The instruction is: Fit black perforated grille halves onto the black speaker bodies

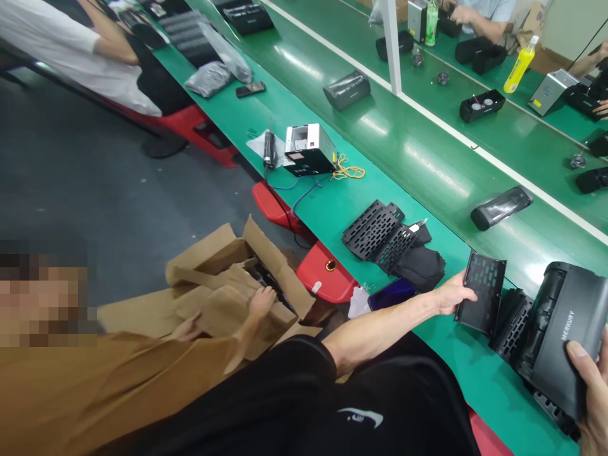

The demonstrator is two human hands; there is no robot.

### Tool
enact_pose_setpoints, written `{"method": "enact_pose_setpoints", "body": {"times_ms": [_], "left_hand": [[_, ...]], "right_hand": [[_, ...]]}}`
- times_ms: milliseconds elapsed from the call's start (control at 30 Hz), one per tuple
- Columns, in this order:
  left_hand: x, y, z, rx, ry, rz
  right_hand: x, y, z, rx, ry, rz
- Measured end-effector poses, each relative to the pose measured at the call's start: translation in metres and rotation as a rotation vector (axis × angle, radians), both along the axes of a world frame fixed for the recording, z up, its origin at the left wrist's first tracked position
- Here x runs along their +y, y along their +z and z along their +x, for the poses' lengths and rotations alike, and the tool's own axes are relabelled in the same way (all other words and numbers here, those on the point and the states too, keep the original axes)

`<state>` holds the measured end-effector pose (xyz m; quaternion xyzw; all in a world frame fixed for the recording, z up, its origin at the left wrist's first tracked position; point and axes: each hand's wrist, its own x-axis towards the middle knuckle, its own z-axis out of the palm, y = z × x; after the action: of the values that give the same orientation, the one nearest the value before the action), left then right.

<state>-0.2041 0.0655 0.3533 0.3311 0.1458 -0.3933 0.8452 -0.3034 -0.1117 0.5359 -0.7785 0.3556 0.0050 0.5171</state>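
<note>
My left hand (451, 296) grips the left edge of a black perforated speaker grille (484, 291), thumb across its front. At the right edge of the view my right hand (591, 386) holds a black speaker housing (565, 335) marked MERKURY, its thumb on the front; the other fingers are mostly hidden. Beside and beneath the housing are more black grilles (513, 323). To the left of my left hand, a stack of slotted grilles (375, 231) and some black cloth (420, 266) lie on the green bench (361, 196).
Speaker housings (502, 208) lie along the green conveyor (427, 152). A metal box machine (311, 149) with cables stands on the bench. Red stools (327, 272) are tucked below. On the left, a person (190, 373) reaches into an open carton (280, 278). Other people sit along the line.
</note>
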Motion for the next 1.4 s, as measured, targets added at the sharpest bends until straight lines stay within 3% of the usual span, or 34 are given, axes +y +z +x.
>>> {"method": "enact_pose_setpoints", "body": {"times_ms": [200, 600, 700, 833, 967, 1133, 1400], "left_hand": [[-0.004, -0.004, -0.001, -0.005, -0.034, 0.081], [-0.005, -0.003, -0.002, 0.015, -0.032, 0.078], [-0.004, 0.000, -0.002, 0.031, 0.007, 0.009], [-0.003, 0.004, 0.002, 0.146, 0.073, -0.205], [-0.006, 0.011, 0.007, 0.242, 0.136, -0.312], [-0.018, 0.025, 0.006, 0.192, 0.063, -0.434], [-0.017, 0.054, 0.001, 0.076, 0.045, -0.417]], "right_hand": [[-0.002, -0.005, 0.001, 0.016, -0.032, 0.014], [-0.008, -0.008, 0.001, 0.007, -0.008, 0.032], [-0.006, -0.006, 0.002, 0.022, 0.010, 0.036], [-0.004, -0.005, 0.003, 0.027, 0.011, 0.020], [0.005, -0.004, 0.011, 0.041, 0.083, -0.079], [0.021, -0.005, 0.030, -0.012, 0.254, -0.276], [0.027, -0.018, 0.051, -0.063, 0.499, -0.555]]}}
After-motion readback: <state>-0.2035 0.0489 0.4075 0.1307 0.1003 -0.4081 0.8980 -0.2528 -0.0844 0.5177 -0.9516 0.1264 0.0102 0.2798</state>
